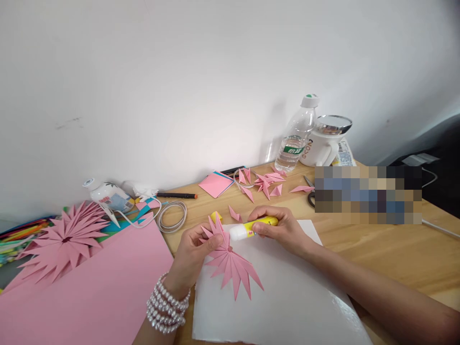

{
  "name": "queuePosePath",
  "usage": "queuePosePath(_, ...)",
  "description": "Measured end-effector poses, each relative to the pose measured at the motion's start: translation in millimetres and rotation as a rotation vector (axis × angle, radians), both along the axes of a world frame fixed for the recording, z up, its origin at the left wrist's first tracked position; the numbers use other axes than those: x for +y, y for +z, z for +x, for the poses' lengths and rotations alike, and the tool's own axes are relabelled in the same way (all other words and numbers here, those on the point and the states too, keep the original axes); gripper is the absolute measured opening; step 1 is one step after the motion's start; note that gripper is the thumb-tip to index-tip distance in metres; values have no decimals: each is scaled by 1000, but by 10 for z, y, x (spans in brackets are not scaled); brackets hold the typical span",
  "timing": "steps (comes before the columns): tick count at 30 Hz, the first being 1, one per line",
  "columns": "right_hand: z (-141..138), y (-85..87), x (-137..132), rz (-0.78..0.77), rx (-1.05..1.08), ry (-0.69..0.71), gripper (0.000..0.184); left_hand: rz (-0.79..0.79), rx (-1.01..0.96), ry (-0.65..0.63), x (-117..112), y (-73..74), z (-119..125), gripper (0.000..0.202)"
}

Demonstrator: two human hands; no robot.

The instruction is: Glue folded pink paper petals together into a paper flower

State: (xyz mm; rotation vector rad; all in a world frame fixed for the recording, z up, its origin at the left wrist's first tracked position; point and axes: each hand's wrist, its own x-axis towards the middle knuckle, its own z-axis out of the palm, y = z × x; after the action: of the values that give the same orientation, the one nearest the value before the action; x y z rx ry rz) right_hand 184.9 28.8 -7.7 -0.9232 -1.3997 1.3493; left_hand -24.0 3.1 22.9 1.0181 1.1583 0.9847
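1. Currently, my feed looks down on a pale wooden table [366, 249], its grain showing plainly, set against a white wall [179, 86] with faint scuff marks [70, 122] at left.
2. On the wood under the hands: a glossy white board [283, 292]. To its left, a large pink sheet [93, 297], with a pink paper star [77, 244] near its far left side.
3. Left hand [196, 251], bead bracelets at the wrist, is pinched on a pink paper fan [233, 268], held above the board's far left part.
4. Right hand [278, 230] is closed around a yellow-and-white glue stick [247, 230], white end toward the fan. I cannot tell whether the two touch.
5. Along the wall I log a white jar [111, 196], a dark marker [178, 195], loose folded pieces [265, 186], a water bottle [293, 139] and a white mug [321, 148].
6. Hidden from me: some left-hand fingertips, behind the fan's points; part of a small yellow object [216, 216] just beyond them.
7. Pixel blocks [366, 196] blot out a patch at right and cover part of the scissors [311, 199].
8. Cut off by my frame: the pink sheet and the board's near edge. At far right, a dark area [442, 153] is too murky to read.
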Motion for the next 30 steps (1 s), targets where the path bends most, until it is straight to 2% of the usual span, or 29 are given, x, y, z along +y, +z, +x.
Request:
queuePosePath(3, -5, -12, 4, -62, -23, 38, 29, 21, -5, 69, -4, 38, 10, 22)
queuePosePath(8, -5, -41, 28, -104, -30, -42, 33, 40, 41, 61, -31, 57, 40, 22)
queuePosePath(13, -32, -28, -12, -83, -26, -18, 30, 78, 132, 82, -31, 5, 58, 23)
queuePosePath(17, -25, -26, -28, -84, 57, 17, 30, 95, 182, 110, -10, -63, 56, 23)
queuePosePath(22, -12, -57, 14, -135, 33, -56, 30, 143, 124, 136, -20, -94, 43, 23)
queuePosePath(30, -48, -40, -49, -142, 83, 24, 28, 134, 156, 123, -9, -101, 45, 21)
